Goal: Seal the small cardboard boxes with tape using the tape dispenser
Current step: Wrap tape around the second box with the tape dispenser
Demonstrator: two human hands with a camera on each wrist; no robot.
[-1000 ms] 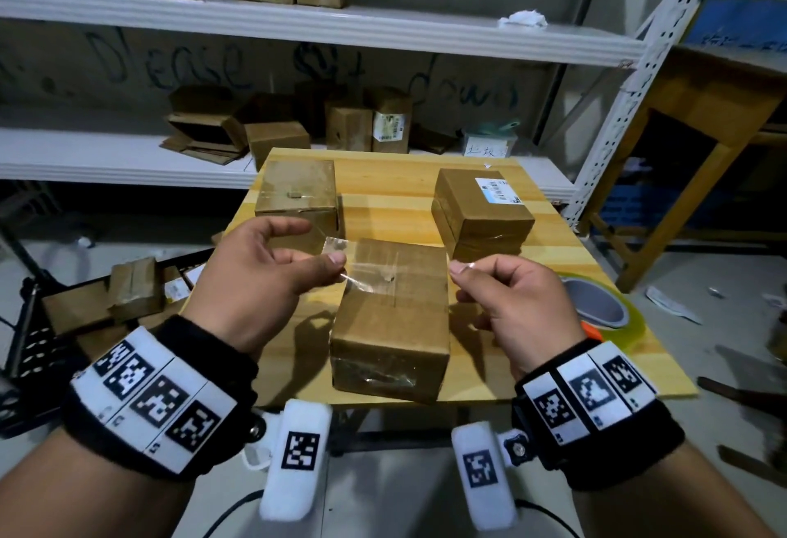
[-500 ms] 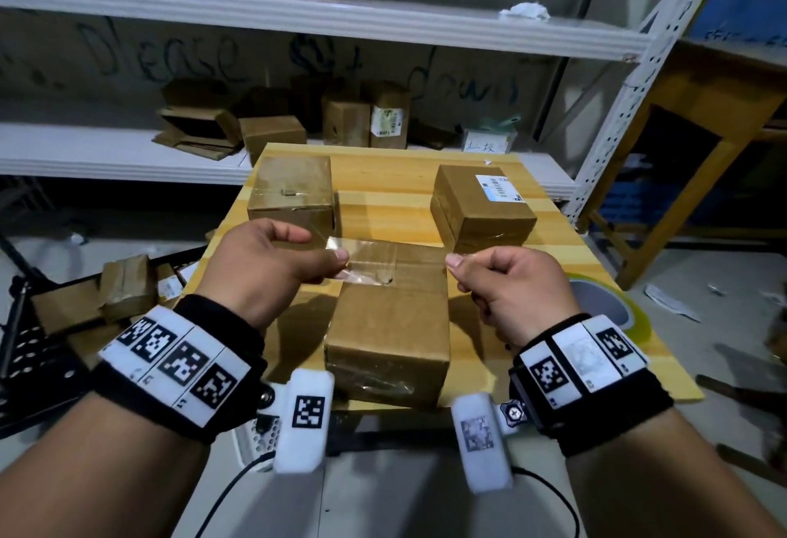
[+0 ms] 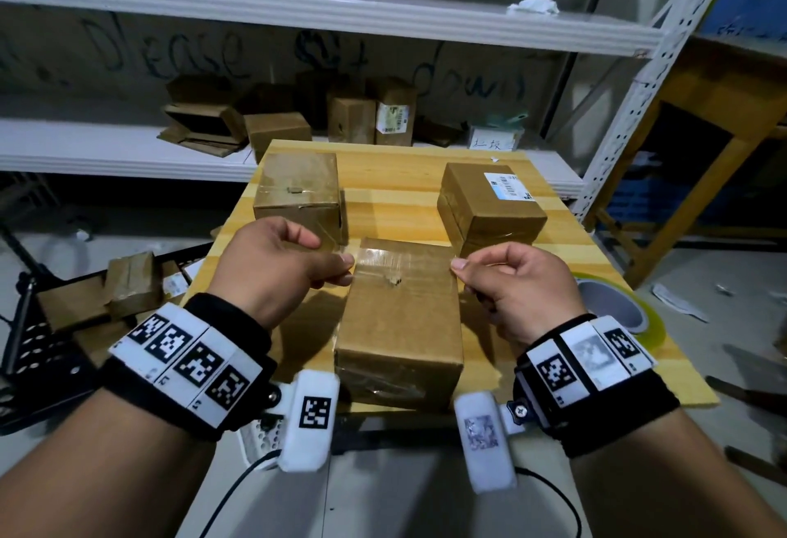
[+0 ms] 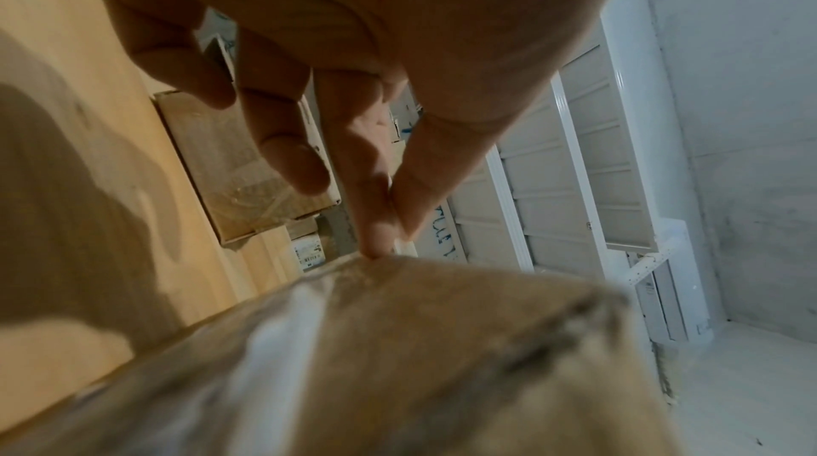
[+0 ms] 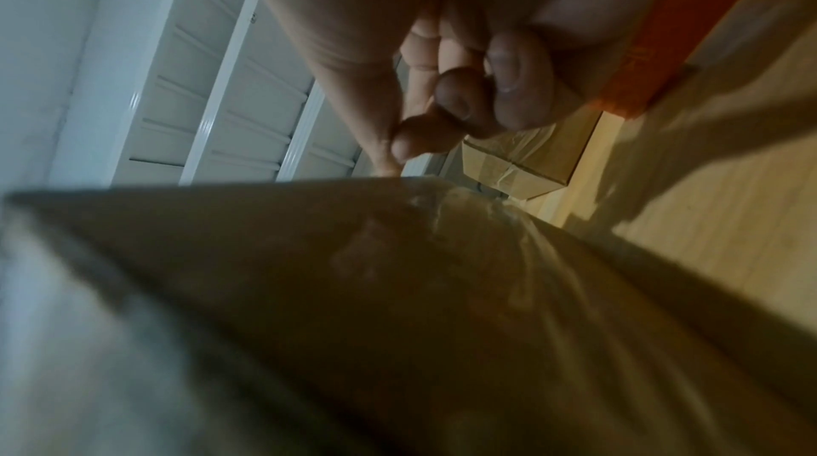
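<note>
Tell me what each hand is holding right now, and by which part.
Both hold one strip of clear tape stretched over the nearest box. The left hand pinches its left end, the right hand its right end, thumb against forefinger.

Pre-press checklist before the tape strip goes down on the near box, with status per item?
1. Left hand pinches its end of the tape strip: ok, thumb and forefinger meet in the left wrist view.
2. Right hand pinches the other end: ok.
3. Strip spans the near box top from side to side, near its far edge: ok.
4. Strip flat, no wrinkles: not ok, creases show by the right-hand end in the right wrist view.
5. Strip already stuck to the cardboard: cannot tell.
6. The two far boxes stand apart from the near box: ok. Tape roll lies on the table right of the right hand.
</note>
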